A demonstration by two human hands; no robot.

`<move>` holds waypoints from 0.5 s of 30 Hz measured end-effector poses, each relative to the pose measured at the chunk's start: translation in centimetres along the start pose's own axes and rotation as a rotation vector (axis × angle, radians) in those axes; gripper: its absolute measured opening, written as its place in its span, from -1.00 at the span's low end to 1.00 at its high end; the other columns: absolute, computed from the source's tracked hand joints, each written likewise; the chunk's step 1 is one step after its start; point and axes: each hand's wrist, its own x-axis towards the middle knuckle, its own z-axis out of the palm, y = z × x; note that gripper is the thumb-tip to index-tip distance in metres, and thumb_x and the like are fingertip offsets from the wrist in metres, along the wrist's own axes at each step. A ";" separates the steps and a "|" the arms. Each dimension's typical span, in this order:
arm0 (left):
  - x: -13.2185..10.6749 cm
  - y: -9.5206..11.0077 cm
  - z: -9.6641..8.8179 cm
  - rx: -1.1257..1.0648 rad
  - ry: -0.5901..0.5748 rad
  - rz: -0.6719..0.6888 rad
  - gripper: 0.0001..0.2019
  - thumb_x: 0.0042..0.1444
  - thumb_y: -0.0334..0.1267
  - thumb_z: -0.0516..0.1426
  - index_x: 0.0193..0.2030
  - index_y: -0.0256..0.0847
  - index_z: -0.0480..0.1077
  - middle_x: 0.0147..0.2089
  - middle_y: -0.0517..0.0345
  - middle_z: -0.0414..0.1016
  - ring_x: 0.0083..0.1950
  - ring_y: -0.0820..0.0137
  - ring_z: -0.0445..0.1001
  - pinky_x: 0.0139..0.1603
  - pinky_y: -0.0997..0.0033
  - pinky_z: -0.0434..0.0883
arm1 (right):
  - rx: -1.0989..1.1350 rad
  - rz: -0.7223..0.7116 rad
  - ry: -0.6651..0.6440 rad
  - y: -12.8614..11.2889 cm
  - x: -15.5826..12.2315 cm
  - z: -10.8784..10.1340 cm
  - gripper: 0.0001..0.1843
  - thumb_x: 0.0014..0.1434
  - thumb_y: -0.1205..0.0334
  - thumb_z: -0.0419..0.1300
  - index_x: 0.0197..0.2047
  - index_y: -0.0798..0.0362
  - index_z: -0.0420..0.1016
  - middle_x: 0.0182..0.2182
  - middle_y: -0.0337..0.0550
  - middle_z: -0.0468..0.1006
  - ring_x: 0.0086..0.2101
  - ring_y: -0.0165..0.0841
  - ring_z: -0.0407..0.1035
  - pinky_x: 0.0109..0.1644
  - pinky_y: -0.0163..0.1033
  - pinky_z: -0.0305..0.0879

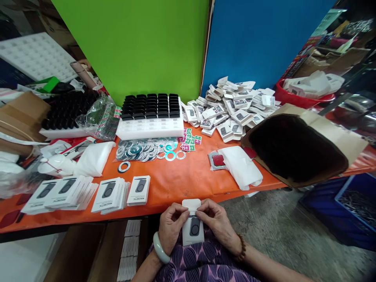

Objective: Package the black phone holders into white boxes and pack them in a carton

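Both my hands hold a small white product box (193, 227) over my lap, just below the table's front edge. My left hand (172, 227) pinches the box's upper left side, and a pale green bangle circles that wrist. My right hand (216, 224) pinches the upper right by the open top flap, with a brown bead bracelet on the wrist. The box front shows a dark round-cornered picture.
The orange table (188, 178) carries stacks of flat white boxes (117, 194), a white tray of black parts (151, 111), metal rings (141, 150), green and pink stickers (190, 141), a heap of folded boxes (235, 107), white cloths (242, 166) and an open cardboard box (296, 150).
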 end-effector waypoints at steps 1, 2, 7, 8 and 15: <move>0.2 0.0 0.1 -0.058 0.022 -0.021 -0.73 -0.09 -0.11 0.31 -0.30 -0.20 0.46 -0.42 0.22 0.44 -0.37 0.44 0.40 -0.28 0.45 0.37 | 0.026 -0.023 0.026 0.0 0.2 0.1 -0.71 -0.03 0.08 0.36 -0.42 0.05 0.37 -0.46 -0.29 0.40 -0.42 -0.44 0.29 -0.30 -0.34 0.24; 0.5 0.0 0.2 -0.117 0.030 -0.051 -0.65 -0.12 -0.11 0.33 -0.21 -0.19 0.43 -0.44 0.27 0.41 -0.41 0.47 0.38 -0.32 0.48 0.36 | 0.059 -0.033 0.036 0.0 0.4 0.2 -0.68 -0.04 0.09 0.38 -0.35 0.03 0.35 -0.46 -0.31 0.39 -0.42 -0.45 0.28 -0.31 -0.34 0.23; 1.6 0.6 -0.4 -0.229 -0.100 -0.253 -0.48 -0.24 -0.14 0.39 -0.12 -0.25 0.39 -0.39 0.23 0.45 -0.37 0.47 0.40 -0.29 0.47 0.36 | 0.113 0.043 -0.112 0.0 1.6 -0.1 -0.52 -0.10 0.13 0.41 -0.15 0.02 0.31 -0.38 -0.29 0.42 -0.39 -0.44 0.31 -0.27 -0.32 0.23; 1.6 0.7 -0.5 -0.219 -0.108 -0.254 -0.52 -0.25 -0.14 0.39 -0.18 -0.26 0.40 -0.37 0.21 0.46 -0.35 0.46 0.41 -0.28 0.45 0.36 | 0.108 0.045 -0.131 0.0 1.6 -0.2 -0.54 -0.09 0.13 0.40 -0.17 0.03 0.32 -0.39 -0.29 0.42 -0.40 -0.45 0.30 -0.27 -0.32 0.22; 0.9 -0.1 -0.7 -0.015 -0.083 -0.082 -0.72 -0.16 -0.10 0.34 -0.45 -0.26 0.44 -0.44 0.17 0.47 -0.37 0.42 0.40 -0.27 0.42 0.37 | -0.233 -0.132 -0.131 -0.1 1.1 -0.5 -0.77 0.11 0.10 0.26 -0.40 0.07 0.38 -0.47 -0.28 0.34 -0.43 -0.44 0.24 -0.33 -0.32 0.19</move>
